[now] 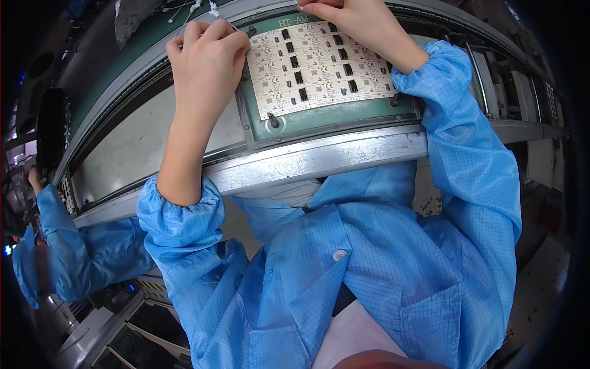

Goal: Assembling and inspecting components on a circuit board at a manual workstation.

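Note:
A panel of white circuit boards (332, 95) lies in a green carrier plate (319, 126). It bears rows of black components and small grey cylinders. My left hand (209, 58) is closed over the panel's upper left corner, its fingertips bent down and partly hidden. A few thin leads with white connectors (213, 8) lie just beyond its fingers. My right hand (353, 18) reaches over the panel's far edge with thumb and finger pinched together near the top of the picture. What either hand pinches, if anything, cannot be made out. Black clamp knobs (273, 120) stand at the carrier's edge.
A metal rail (326, 154) runs along the near side of the line, between me and the carrier. A grey plate (160, 123) lies left of the carrier. Crumpled grey plastic (130, 21) sits on the green surface beyond. At the far left works another person in blue (92, 252).

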`<state>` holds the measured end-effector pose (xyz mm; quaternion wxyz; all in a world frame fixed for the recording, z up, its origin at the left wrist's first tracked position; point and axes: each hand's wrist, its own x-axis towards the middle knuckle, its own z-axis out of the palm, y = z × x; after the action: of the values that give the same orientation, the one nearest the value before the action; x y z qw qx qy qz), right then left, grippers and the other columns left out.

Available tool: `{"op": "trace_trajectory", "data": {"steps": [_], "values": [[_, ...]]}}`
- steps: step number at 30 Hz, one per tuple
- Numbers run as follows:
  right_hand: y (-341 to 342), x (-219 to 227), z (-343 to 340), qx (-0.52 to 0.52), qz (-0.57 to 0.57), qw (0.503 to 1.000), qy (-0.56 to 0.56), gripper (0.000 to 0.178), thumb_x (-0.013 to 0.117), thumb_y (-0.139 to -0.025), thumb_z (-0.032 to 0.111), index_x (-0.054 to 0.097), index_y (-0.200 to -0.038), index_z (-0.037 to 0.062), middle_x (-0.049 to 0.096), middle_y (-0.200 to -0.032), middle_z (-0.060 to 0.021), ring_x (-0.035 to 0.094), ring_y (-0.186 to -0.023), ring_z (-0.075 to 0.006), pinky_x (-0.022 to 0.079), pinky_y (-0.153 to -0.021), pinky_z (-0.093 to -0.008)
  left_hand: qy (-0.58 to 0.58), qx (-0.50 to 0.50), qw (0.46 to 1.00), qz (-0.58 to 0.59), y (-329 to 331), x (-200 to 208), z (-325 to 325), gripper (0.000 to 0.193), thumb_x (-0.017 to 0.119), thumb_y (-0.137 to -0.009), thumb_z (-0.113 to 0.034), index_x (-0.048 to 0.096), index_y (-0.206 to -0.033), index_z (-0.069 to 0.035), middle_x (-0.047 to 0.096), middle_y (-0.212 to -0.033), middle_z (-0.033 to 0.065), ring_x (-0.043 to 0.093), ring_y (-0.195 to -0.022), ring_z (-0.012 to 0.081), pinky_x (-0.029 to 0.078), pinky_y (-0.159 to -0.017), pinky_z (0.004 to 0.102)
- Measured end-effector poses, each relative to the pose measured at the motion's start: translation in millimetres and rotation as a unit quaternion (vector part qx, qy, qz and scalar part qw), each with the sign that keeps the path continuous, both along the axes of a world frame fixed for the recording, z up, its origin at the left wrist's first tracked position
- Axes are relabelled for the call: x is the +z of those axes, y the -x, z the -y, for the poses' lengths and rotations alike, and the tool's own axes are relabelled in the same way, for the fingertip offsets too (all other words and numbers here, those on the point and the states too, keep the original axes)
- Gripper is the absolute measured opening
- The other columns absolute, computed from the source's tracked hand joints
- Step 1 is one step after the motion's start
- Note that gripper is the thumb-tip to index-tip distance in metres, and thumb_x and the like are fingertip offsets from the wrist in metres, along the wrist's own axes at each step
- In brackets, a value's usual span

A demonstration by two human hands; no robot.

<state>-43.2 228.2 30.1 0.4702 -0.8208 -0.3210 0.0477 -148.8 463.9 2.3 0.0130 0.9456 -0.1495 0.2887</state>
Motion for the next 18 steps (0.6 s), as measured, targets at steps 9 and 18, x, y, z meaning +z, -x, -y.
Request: {"op": "trace_trajectory", "data": {"steps": [9,18], "values": [[0,2,1,-0.011,0.035,0.999,0.022,0.018,0.067,-0.093,0.01,0.071,-0.103,-0.0037,0.076,-0.089,-0.0146,0.073,-0.081,-0.0209,0.055,-0.073,-0.0331,0.093,0.012,0.99,-0.102,1,5,-5,0.01,0.074,-0.084,-0.016,0.079,-0.092,-0.015,0.068,-0.095,-0.0037,0.059,-0.103,0.0234,0.04,-0.092,0.0425],[-9,-32,5,0.012,0.147,0.989,0.031,0.015,0.07,-0.09,0.015,0.074,-0.097,0.0026,0.073,-0.085,-0.0108,0.067,-0.074,-0.0221,0.048,-0.066,-0.0335,0.063,-0.037,0.989,-0.127,13,9,5,0.018,0.068,-0.089,-0.023,0.08,-0.095,-0.011,0.068,-0.106,0.0036,0.058,-0.106,0.0285,0.046,-0.09,0.0451]]}}
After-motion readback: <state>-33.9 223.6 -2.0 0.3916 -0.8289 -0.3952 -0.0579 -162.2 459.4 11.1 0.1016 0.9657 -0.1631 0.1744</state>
